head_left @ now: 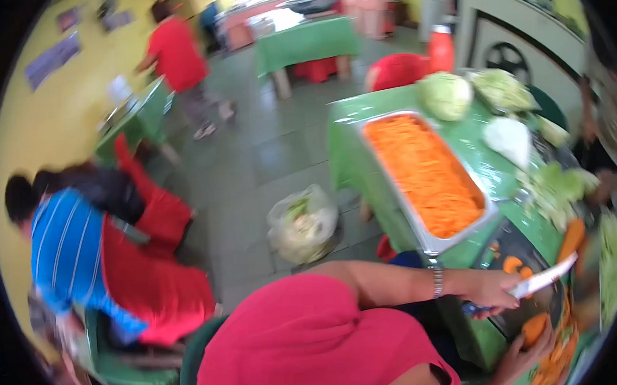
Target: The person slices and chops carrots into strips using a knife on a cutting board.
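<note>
My left hand point(488, 289), with a watch on its wrist, is closed around a kitchen knife point(543, 278). The blade points away to the right, and a bit of blue handle shows below the fist. Under it lies a dark cutting board point(493, 250) with orange carrot slices point(515, 265). At the lower right, my right hand point(532, 353) grips a piece of carrot point(535, 328), partly hidden by the fingers. Carrot shreds point(557, 360) lie beside that hand. A whole carrot point(572, 238) rests past the board, near the knife tip.
A metal tray point(492, 215) of grated carrot point(425, 173) stands on the green-covered table point(350, 111). Cabbages point(445, 96) and loose leaves point(556, 192) lie behind it. A plastic bag of scraps point(303, 224) sits on the floor. A person in blue point(73, 244) bends at left; another in red point(176, 54) stands farther back.
</note>
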Tool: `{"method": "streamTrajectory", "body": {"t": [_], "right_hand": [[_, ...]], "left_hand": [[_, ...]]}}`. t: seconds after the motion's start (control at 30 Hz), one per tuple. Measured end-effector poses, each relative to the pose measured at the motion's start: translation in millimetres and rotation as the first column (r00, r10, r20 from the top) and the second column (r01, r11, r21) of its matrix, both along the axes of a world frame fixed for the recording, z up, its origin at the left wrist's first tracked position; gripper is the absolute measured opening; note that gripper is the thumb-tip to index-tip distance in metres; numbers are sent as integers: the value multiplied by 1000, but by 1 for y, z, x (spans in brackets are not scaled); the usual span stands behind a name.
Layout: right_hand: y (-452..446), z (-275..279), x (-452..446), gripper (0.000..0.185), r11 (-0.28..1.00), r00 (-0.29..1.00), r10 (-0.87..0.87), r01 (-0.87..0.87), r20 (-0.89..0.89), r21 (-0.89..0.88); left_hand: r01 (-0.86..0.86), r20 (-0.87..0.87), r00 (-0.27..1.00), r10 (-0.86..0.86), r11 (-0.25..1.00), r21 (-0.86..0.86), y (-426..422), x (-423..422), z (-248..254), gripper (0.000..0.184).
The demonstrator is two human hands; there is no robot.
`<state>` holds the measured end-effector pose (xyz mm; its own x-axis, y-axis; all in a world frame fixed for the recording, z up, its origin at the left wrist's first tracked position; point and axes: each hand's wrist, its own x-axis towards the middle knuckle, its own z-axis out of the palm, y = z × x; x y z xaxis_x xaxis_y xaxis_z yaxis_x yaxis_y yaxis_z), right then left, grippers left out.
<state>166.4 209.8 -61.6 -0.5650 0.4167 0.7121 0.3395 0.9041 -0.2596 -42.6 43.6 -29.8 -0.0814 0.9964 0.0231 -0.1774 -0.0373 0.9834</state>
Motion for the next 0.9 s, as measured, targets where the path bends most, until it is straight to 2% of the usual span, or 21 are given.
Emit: {"method": "streamTrajectory", "body": {"t": [0.03,0.1,0.17,0.2,0.23,0.3,0.53,0.6,0.63,0.7,0.73,0.8,0.83,0.9], "right_hand": [[2,-3,1,62,995,999,47,-48,-13,-85],[-25,19,-5,59,980,999,18,-26,-45,-199],[-34,28,-5,58,973,997,-9,-8,-71,-231],[-37,34,-5,59,962,996,-2,-23,-91,-272],[-36,34,-4,59,962,994,-47,19,-96,-274],[-39,32,-6,59,956,992,-15,-22,-123,-293],[-41,33,-8,59,956,994,-48,18,-97,-294],[-41,31,-11,59,955,993,-59,25,-106,-295],[-41,30,-11,59,953,991,-68,31,-113,-300],[-40,28,-10,59,961,992,-74,44,-99,-274],[-40,28,-10,59,968,993,-79,57,-83,-243],[-40,29,-10,59,970,993,-85,65,-77,-235],[-40,30,-10,58,972,994,-84,66,-70,-227],[-41,30,-10,58,969,994,-90,71,-68,-237]], "left_hand": [[13,7,1000,-13,999,34,-1,1,-4,22],[35,66,997,-32,998,-44,-2,1,3,22],[61,33,998,-58,993,-104,6,-1,-2,22],[126,28,992,-124,986,-109,8,0,1,22],[107,42,994,-102,986,-132,9,0,4,22],[93,61,995,-84,984,-154,7,1,5,22],[84,-70,993,-100,977,-195,9,4,21,23],[69,-295,942,-159,954,-293,8,4,34,27],[70,-296,942,-161,953,-295,8,4,37,27],[59,-459,862,-215,942,-331,7,4,43,29],[63,-459,861,-219,941,-332,6,4,47,29],[55,-612,740,-280,931,-360,4,3,54,30],[58,-612,739,-282,931,-360,2,3,56,30],[45,-702,644,-302,932,-359,-2,1,57,27]]}}
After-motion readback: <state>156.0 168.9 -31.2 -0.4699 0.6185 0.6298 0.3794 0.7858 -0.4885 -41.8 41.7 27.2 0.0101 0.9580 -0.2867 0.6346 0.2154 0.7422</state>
